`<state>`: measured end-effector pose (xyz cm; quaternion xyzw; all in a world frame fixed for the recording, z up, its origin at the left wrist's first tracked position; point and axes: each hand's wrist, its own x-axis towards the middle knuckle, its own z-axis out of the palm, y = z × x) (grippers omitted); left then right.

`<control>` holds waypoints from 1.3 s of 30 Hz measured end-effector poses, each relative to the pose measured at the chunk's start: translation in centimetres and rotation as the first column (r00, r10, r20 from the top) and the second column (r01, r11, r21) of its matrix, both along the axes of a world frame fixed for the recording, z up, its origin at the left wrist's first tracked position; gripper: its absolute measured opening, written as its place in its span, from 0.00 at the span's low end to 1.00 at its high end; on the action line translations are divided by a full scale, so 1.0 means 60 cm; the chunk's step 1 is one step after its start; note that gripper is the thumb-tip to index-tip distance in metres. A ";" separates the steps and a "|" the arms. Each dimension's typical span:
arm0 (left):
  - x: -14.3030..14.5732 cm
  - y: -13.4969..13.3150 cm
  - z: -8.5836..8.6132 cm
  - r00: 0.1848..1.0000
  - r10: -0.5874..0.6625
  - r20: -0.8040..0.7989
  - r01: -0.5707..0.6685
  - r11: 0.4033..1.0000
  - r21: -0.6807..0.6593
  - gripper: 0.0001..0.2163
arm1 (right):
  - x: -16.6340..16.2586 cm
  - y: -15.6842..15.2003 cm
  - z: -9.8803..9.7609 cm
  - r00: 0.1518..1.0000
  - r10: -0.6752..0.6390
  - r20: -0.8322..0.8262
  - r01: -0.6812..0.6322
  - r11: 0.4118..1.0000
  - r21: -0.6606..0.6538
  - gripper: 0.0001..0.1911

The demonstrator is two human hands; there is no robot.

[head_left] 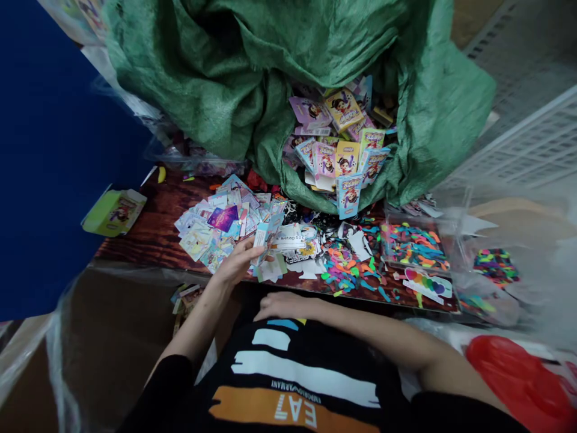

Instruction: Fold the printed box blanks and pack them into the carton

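Observation:
My left hand (238, 261) is closed on a small light-blue cardboard box (265, 237), held tilted just above the table's front edge. Left of it spreads a loose pile of printed cards (216, 225). White stickers, one lettered "a metaphor" (291, 239), lie just right of the box. Close against my black shirt, my right hand (283, 305) has its fingers curled; whatever they may hold is hidden. Behind the cards and stickers, an open green sack (433, 120) is full of small printed boxes (347, 157) in yellow, pink and blue.
Small coloured rubbery pieces (345, 264) are scattered on the dark wood-patterned table (155, 240), and more fill a clear tray (415, 246). A rainbow-heart sticker (428, 285) lies near the front. An opened green box (115, 211) is at the left edge. Something red (518, 379) sits lower right.

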<state>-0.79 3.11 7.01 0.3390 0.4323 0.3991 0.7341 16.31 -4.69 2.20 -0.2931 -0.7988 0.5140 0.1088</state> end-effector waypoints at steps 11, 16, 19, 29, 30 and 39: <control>0.027 -0.001 -0.015 0.999 0.015 0.049 -0.013 0.999 -0.052 0.24 | 0.170 -0.036 0.036 0.853 0.124 0.506 -0.140 0.990 -0.007 0.46; 0.039 0.004 -0.024 0.996 -0.015 0.083 0.021 0.997 -0.071 0.23 | 0.199 -0.015 0.063 0.939 0.184 0.290 -0.135 0.974 -0.179 0.37; 0.044 0.004 -0.029 0.994 -0.044 0.102 0.053 0.995 -0.088 0.24 | 0.225 0.015 0.099 0.989 0.094 0.114 -0.055 0.951 -0.303 0.17; 0.087 0.011 -0.041 0.984 -0.128 0.127 0.136 0.989 -0.059 0.22 | 0.205 0.114 0.090 0.549 -0.833 -0.070 0.792 0.545 -0.274 0.16; 0.090 0.009 -0.042 0.981 -0.140 0.132 0.148 0.988 -0.052 0.22 | 0.193 0.118 0.082 0.553 -0.828 -0.087 0.783 0.553 -0.285 0.17; 0.074 -0.006 -0.048 0.987 -0.112 0.113 0.120 0.990 -0.071 0.26 | 0.167 0.111 0.054 0.488 -0.868 -0.093 0.828 0.494 -0.263 0.12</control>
